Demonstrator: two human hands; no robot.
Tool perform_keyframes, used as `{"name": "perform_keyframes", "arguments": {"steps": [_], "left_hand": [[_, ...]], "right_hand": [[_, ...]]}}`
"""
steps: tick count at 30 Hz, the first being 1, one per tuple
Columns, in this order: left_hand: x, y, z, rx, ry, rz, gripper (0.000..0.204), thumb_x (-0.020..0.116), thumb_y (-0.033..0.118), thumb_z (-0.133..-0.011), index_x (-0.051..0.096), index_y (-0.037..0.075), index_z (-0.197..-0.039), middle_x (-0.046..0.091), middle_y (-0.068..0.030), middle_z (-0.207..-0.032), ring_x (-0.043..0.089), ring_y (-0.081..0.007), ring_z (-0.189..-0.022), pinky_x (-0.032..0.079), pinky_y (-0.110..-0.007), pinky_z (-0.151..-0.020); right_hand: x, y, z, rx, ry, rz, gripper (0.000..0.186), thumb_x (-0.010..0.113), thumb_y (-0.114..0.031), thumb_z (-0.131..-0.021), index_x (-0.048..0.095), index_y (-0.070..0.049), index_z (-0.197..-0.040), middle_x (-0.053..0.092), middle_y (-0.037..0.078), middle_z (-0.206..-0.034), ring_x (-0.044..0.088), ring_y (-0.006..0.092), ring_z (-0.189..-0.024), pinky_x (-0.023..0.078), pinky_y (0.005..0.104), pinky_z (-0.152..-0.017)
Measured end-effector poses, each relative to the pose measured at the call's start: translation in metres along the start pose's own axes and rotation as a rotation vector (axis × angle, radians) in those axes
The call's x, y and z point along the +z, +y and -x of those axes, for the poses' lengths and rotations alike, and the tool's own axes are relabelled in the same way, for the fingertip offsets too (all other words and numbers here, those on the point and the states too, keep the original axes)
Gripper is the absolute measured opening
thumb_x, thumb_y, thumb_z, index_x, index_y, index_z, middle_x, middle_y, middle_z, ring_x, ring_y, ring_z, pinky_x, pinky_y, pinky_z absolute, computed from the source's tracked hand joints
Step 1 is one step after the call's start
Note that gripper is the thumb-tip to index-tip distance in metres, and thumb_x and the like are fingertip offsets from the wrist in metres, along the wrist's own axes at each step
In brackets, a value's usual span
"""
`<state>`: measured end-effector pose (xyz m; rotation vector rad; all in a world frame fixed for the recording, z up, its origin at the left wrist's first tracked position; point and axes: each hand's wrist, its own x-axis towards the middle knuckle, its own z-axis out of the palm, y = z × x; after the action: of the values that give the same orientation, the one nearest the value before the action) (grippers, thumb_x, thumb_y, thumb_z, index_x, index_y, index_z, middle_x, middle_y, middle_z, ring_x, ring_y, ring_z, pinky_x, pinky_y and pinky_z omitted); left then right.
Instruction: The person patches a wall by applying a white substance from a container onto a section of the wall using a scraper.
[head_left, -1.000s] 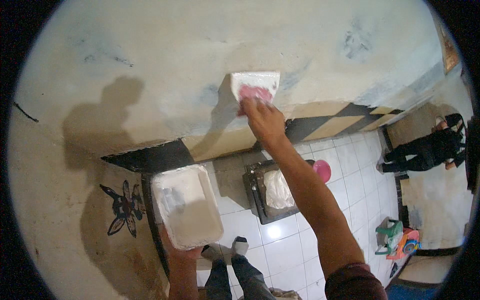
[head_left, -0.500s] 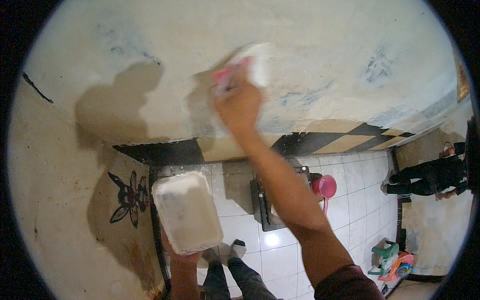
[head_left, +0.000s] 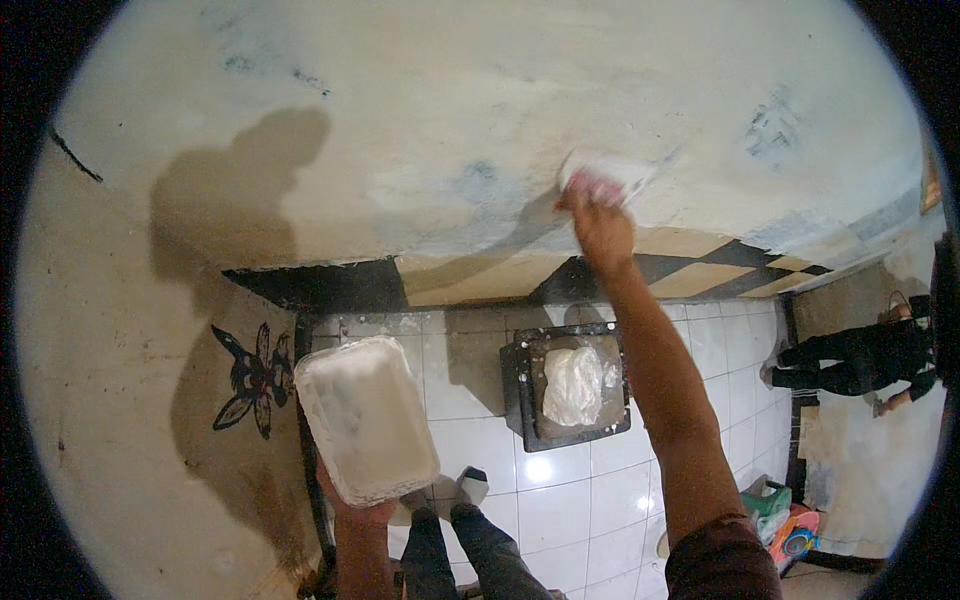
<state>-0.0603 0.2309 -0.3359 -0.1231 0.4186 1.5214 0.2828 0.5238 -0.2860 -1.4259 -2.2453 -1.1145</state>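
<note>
My left hand (head_left: 366, 510) supports a white rectangular tub (head_left: 318, 415) at its near end, most of the fingers hidden under it. The tub is smeared whitish around its rim and holds a pale, creamy substance. With my right hand (head_left: 603, 228), arm stretched out, I press a flat white-and-pink piece (head_left: 610, 178) against the pale wall (head_left: 430, 120); motion blur hides its exact kind. Bluish-grey patches show on the wall around it. Below stands a black square stand (head_left: 520, 405) with a crumpled white plastic bag (head_left: 575, 388) on top.
White floor tiles (head_left: 480, 450) lie below. A black-and-tan checkered band (head_left: 700, 278) runs along the wall's base. A dark flower painting (head_left: 255, 380) marks the left wall. Green and orange items (head_left: 790, 525) sit at the lower right. Another person (head_left: 860, 355) in dark clothes stands far right.
My right hand has swept the white-and-pink piece rightward and slightly down along the wall. The bag on the stand has come into view, while the pink dipper is now hidden behind my arm.
</note>
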Motion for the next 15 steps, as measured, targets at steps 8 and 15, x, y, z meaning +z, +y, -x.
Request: {"name": "perform_keyframes", "arguments": {"steps": [8, 15], "left_hand": [[-0.005, -0.001, -0.006, -0.031, -0.044, 0.11, 0.054, 0.045, 0.043, -0.092, 0.044, 0.01, -0.136, 0.053, -0.0109, -0.131, 0.055, -0.0306, -0.115, 0.047, -0.05, -0.095], [0.023, -0.004, -0.002, -0.016, 0.098, 0.032, 0.05, 0.044, 0.041, -0.093, 0.047, 0.01, -0.132, 0.055, -0.0113, -0.128, 0.057, -0.0315, -0.113, 0.048, -0.051, -0.093]], "right_hand": [[-0.07, 0.012, 0.04, 0.58, 0.118, -0.436, 0.015, 0.067, -0.008, -0.072, 0.053, -0.005, -0.077, 0.053, 0.01, -0.065, 0.053, 0.0197, -0.056, 0.045, 0.0341, -0.055], [-0.067, 0.036, -0.074, 0.748, 0.498, -0.645, 0.009, 0.065, -0.004, -0.075, 0.057, -0.001, -0.08, 0.057, 0.005, -0.066, 0.054, 0.0146, -0.053, 0.047, 0.0341, -0.052]]}}
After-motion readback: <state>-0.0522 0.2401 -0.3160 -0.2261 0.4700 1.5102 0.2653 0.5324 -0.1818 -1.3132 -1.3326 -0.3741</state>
